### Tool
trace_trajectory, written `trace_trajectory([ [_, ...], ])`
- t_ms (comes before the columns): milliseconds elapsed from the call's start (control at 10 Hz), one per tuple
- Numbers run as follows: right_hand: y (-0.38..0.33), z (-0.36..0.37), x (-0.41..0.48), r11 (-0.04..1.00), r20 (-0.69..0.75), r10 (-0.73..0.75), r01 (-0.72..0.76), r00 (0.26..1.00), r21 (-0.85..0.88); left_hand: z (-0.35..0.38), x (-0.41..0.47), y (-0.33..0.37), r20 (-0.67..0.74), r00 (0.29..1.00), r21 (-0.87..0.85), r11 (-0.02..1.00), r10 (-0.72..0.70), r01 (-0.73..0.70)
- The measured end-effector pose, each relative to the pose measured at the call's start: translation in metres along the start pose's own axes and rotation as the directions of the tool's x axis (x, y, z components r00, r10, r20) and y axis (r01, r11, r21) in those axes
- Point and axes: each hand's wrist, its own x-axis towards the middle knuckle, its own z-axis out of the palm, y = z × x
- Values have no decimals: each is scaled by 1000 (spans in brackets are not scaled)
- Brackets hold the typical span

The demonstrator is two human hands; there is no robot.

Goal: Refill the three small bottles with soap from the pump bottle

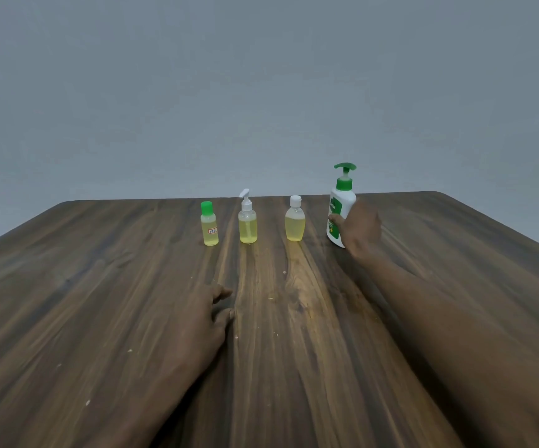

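Three small clear bottles of yellow soap stand upright in a row near the far edge of the table: a green-capped bottle (209, 228), a bottle with a white pump top (247, 223), and a white-capped bottle (295, 222). To their right stands the white pump bottle (340, 202) with a green pump head. My right hand (360, 228) is wrapped around its lower body, thumb on the label. Closer to me, my left hand (206, 315) rests flat on the wood with loosely curled fingers, holding nothing.
The dark wooden table (100, 302) runs to a far edge near a plain grey wall (261, 92). A few small pale specks lie on the wood.
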Motion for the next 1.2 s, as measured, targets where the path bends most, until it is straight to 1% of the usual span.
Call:
trace_trajectory([
  [100,5,-2,9,999,54,-3,0,999,40,0,0,0,8,1000,14,1000,10,-11],
  [200,12,-5,21,989,198,-1,-28,980,145,0,0,0,3,1000,17,1000,13,-13],
  [300,19,-12,31,946,318,-4,-100,948,310,0,0,0,4,1000,15,1000,16,-16],
  [400,25,-19,40,916,453,-50,-139,890,376,1,1,0,-5,1000,25,999,23,-23],
  [500,28,-26,48,877,553,-103,-187,827,442,3,2,-3,-13,1000,26,999,25,-24],
  [600,30,-28,51,857,594,-123,-217,795,468,5,3,-5,-7,1000,13,1000,16,-16],
  [700,31,-28,52,845,602,-127,-232,789,482,5,4,-6,-14,1000,5,1000,9,-9],
  [800,34,-25,49,852,602,-101,-243,792,464,6,5,-7,-27,999,-1,1000,30,-30],
  [900,33,-31,41,866,597,-80,-241,798,438,5,4,-4,-32,999,-21,1000,20,-21],
  [1000,30,-52,27,962,518,-31,-115,855,248,5,5,-5,-44,999,-38,999,-2,1],
  [1100,31,-82,0,992,412,-18,67,911,-104,1,0,-4,-50,998,-85,996,-32,27],
  [1200,25,-111,-34,955,403,-135,227,905,-190,-9,0,6,-54,997,-91,994,-58,53],
])
